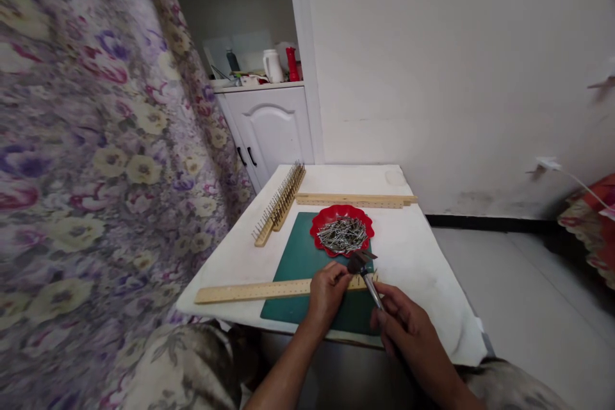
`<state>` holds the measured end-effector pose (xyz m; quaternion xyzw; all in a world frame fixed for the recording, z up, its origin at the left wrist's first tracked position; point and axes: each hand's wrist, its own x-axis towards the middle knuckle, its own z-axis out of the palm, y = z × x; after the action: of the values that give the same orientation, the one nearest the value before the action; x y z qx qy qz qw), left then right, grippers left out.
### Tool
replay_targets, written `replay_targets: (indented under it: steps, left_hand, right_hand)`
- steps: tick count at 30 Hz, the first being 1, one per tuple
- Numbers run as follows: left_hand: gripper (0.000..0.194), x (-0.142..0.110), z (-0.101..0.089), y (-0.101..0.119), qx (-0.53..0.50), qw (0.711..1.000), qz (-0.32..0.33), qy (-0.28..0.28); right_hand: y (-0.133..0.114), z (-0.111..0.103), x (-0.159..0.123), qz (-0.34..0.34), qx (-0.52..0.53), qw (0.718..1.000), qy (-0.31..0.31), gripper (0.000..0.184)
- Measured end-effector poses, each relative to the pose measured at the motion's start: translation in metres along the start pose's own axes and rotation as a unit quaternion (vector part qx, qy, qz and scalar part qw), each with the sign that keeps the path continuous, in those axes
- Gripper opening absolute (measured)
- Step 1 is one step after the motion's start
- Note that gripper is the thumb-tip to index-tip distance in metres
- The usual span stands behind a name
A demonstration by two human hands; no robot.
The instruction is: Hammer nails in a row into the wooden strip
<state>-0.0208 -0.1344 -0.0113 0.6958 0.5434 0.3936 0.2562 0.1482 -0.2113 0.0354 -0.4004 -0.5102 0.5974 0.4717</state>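
My right hand (408, 325) grips a hammer (371, 286) by its handle. The dark hammer head (360, 261) is over the right part of a wooden strip (259, 291), close to the fingertips of my left hand (329, 289). Those fingers are pinched together at the strip; what they hold, if anything, is hidden. A row of small holes runs along the strip, and a few nails (375, 275) stand in its right end. Beneath it lies a green mat (298, 246). Just beyond my hands, a red scalloped dish (317, 240) holds a heap of nails (343, 234).
At the table's (230, 262) back left lie wooden strips studded with upright nails (281, 205). Other strips with holes (355, 200) lie across the back. A floral curtain (120, 141) hangs on the left; a white cabinet (273, 128) and wall (408, 64) stand behind.
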Motion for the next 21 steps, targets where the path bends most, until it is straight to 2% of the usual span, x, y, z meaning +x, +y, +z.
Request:
replay_targets:
  steps: [8,16,21]
  left_hand:
    - [0.015,-0.0004,0.0005,-0.0023,-0.033,0.999,0.013,0.002]
    - [0.014,0.0013,-0.0005,0.0003,-0.033,0.999,0.001,-0.014]
    - [0.014,0.0019,0.0013,-0.0013,-0.032,0.999,0.010,-0.010]
  right_hand:
    - [0.0034,0.0013,0.0020,0.003,-0.006,1.000,0.005,0.039]
    - [0.0008,0.0012,0.0020,-0.010,-0.009,0.999,0.030,0.041]
    - [0.0016,0.0009,0.0026,-0.002,-0.004,1.000,0.025,0.039]
